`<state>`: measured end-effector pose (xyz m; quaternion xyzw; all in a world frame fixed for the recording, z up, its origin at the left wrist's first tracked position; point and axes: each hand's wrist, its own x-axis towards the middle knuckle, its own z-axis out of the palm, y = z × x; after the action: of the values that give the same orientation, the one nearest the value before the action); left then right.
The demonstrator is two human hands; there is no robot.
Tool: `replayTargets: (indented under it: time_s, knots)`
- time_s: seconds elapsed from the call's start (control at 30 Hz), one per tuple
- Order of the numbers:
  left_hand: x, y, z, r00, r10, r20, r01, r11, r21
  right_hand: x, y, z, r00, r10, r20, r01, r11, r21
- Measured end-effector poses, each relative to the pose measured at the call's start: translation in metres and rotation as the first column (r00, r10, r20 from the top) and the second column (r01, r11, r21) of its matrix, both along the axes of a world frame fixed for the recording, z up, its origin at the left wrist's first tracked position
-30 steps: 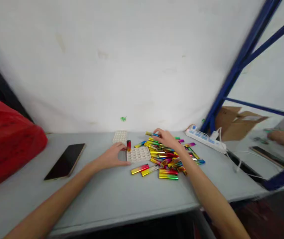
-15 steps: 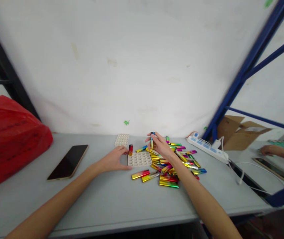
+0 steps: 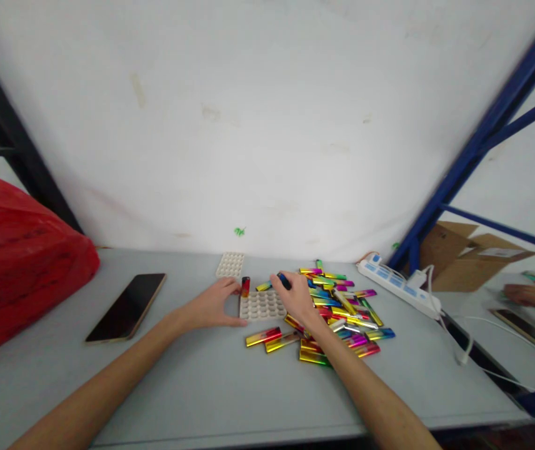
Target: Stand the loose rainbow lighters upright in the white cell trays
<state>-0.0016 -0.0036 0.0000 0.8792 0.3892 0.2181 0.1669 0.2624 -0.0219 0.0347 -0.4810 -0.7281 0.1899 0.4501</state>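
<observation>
A white tray (image 3: 262, 306) with rows of round holes lies flat on the table. My left hand (image 3: 214, 304) is at its left edge, thumb and fingers spread apart around the left corners; whether they press on it is unclear. One red lighter-shaped tube (image 3: 245, 287) stands upright in the tray's far left corner, by my left fingertips. Above the tray's far right part, my right hand (image 3: 294, 297) pinches a blue lighter-shaped tube (image 3: 284, 281), its lower end hidden. Right of the tray, partly behind my right hand, lies a loose pile of shiny two-coloured tubes (image 3: 342, 303).
A second holed tray (image 3: 230, 264) lies near the wall. At left are a phone (image 3: 127, 307) and a red plastic bag (image 3: 28, 256). A white power strip (image 3: 399, 289) with cables lies at right, near a blue rack post and cardboard box (image 3: 469, 256). Another person's hand (image 3: 530, 295) shows far right.
My right hand has come down and slightly toward me over the tray with the blue tube, which tilts more now. My left hand stays at the tray's left edge.
</observation>
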Motion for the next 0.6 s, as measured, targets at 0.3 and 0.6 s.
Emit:
replayTargets:
  time_s: [0.3, 0.6]
  knots:
    - [0.0009, -0.0018, 0.0026, 1.000, -0.002, -0.011, 0.003, 1.000, 0.009, 0.0009, 0.0013, -0.0012, 0.999, -0.031, -0.030, 0.032, 0.999, 0.004]
    - [0.0024, -0.0009, 0.0008, 1.000, -0.003, 0.018, 0.003, 0.999, 0.036, -0.0078, 0.0026, -0.0093, 0.954, 0.178, 0.242, -0.205, 0.975, 0.089]
